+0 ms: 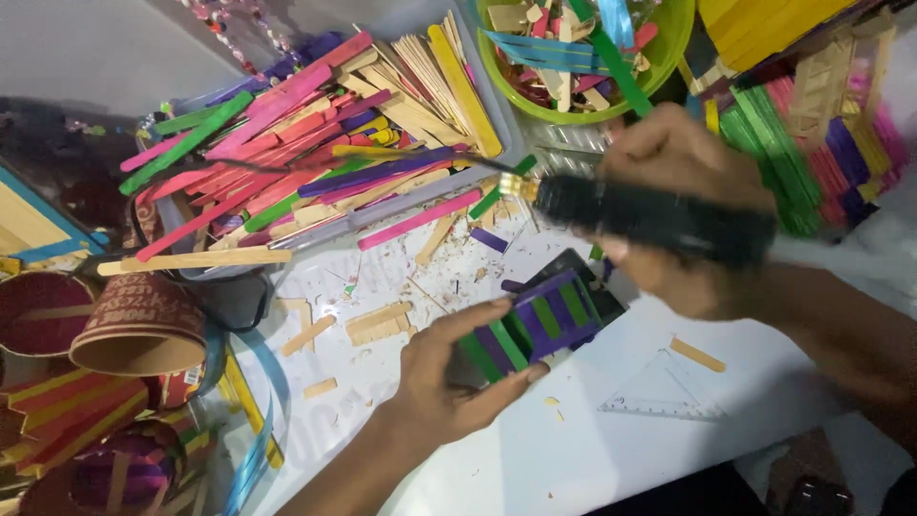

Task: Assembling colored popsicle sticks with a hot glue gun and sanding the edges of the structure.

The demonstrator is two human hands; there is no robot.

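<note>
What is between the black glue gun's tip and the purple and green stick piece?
Nothing visible. The right hand holds the glue gun just above the stick piece, which the left hand steadies on the white table.

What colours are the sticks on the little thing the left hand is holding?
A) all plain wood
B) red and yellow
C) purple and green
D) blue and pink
C: the left hand grips a small stick piece with purple and green stripes, while the right hand holds a black glue gun just above it.
</note>
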